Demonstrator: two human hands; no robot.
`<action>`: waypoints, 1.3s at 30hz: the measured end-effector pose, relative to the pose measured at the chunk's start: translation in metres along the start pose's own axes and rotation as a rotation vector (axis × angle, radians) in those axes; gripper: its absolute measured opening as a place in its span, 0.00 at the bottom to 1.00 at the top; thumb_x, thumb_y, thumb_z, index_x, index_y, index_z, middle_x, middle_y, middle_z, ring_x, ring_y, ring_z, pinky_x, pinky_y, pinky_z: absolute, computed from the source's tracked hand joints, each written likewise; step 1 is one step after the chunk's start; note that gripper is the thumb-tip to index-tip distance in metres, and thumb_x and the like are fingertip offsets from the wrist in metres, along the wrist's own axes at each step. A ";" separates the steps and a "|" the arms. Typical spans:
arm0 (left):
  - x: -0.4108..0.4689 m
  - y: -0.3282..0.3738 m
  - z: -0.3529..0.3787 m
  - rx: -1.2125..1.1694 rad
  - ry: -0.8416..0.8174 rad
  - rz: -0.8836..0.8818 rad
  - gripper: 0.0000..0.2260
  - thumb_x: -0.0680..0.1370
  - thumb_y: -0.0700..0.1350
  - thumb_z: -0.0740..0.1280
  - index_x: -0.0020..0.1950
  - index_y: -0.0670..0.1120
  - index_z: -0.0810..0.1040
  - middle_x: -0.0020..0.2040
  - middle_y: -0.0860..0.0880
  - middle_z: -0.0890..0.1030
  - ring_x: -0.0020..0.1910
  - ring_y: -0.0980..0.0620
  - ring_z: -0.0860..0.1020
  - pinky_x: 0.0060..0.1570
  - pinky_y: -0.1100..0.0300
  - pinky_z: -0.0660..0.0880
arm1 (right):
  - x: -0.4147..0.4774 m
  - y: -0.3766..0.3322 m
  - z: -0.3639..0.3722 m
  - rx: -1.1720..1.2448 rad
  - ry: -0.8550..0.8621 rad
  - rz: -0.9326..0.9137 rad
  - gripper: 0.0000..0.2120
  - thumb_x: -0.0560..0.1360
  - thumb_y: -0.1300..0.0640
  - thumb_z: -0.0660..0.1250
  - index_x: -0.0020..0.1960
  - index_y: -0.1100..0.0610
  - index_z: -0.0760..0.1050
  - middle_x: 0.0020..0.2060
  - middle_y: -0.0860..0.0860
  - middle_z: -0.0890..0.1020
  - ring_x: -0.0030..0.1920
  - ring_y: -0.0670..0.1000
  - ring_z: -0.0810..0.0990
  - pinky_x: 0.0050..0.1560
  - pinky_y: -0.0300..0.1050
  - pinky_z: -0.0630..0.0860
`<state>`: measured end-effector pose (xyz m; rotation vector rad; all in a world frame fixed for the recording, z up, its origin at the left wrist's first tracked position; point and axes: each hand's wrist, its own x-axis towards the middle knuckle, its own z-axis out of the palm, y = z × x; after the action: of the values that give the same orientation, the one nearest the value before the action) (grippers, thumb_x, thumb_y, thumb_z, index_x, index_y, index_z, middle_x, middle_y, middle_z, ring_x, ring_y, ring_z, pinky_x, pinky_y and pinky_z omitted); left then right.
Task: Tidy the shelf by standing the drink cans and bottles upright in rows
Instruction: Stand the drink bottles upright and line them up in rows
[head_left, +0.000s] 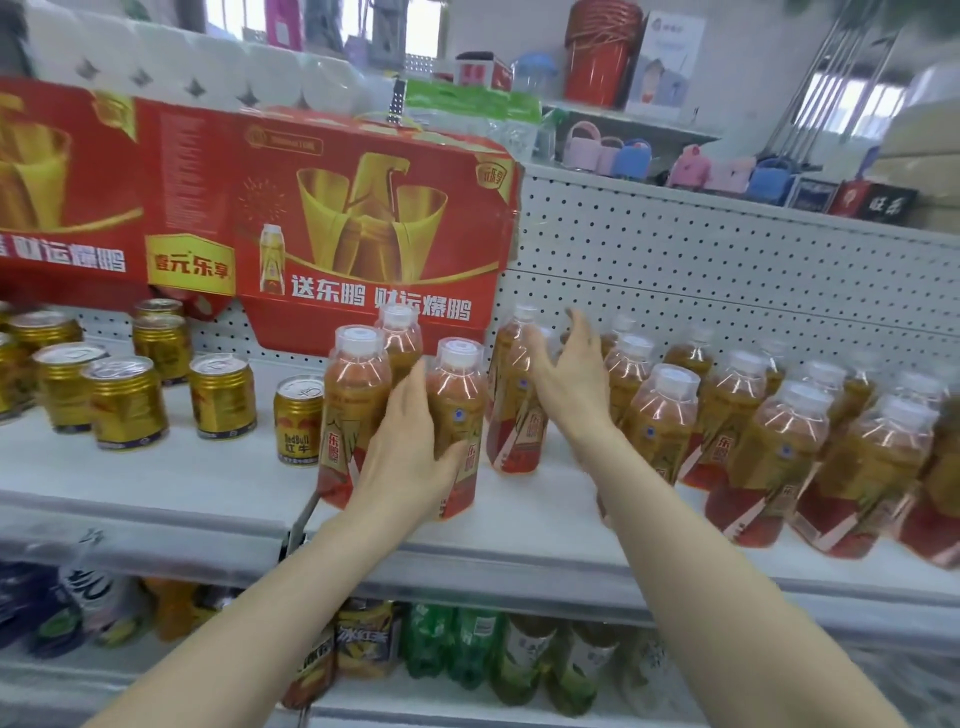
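Head view: the left hand (410, 452) is curled round the front bottle (460, 395); its thumb is laid on the label and its fingers are tucked between that one and the left bottle (356, 400); a back bottle (400, 332) is stood just behind the two. The right hand (566, 374) is held wide open with fingers spread; nothing is held in it; the middle bottle (517, 415) is just beside its thumb, but whether it is touched cannot be told. More bottles (769, 441) are packed in rows to the right. Gold cans (124, 400) are stood upright on the left of the shelf (156, 483); one can (298, 421) is just beside the left bottle. A red box (363, 218) is seen behind and above.
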<state>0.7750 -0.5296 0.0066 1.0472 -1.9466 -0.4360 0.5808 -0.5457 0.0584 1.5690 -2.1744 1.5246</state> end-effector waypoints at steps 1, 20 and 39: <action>0.006 0.007 -0.004 0.021 0.041 0.043 0.41 0.76 0.49 0.71 0.81 0.49 0.47 0.79 0.50 0.58 0.76 0.53 0.59 0.70 0.57 0.60 | 0.011 -0.007 -0.005 0.006 0.012 -0.037 0.31 0.79 0.39 0.58 0.77 0.51 0.58 0.73 0.52 0.67 0.70 0.53 0.70 0.67 0.57 0.70; 0.072 0.019 -0.032 0.132 -0.250 0.185 0.22 0.75 0.65 0.63 0.67 0.59 0.68 0.61 0.59 0.73 0.59 0.57 0.75 0.59 0.53 0.74 | 0.143 -0.018 0.028 -0.416 -0.539 0.196 0.29 0.72 0.49 0.75 0.68 0.59 0.70 0.57 0.56 0.80 0.52 0.56 0.81 0.51 0.49 0.81; 0.024 0.007 0.004 -0.184 -0.022 0.021 0.40 0.77 0.55 0.69 0.80 0.50 0.48 0.79 0.51 0.58 0.76 0.56 0.58 0.71 0.59 0.60 | 0.004 0.002 0.003 -0.060 -0.224 -0.085 0.32 0.72 0.44 0.71 0.72 0.46 0.62 0.61 0.49 0.78 0.58 0.51 0.77 0.55 0.48 0.74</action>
<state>0.7619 -0.5456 0.0216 0.9069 -1.8951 -0.6052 0.5789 -0.5505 0.0577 1.8665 -2.2049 1.3039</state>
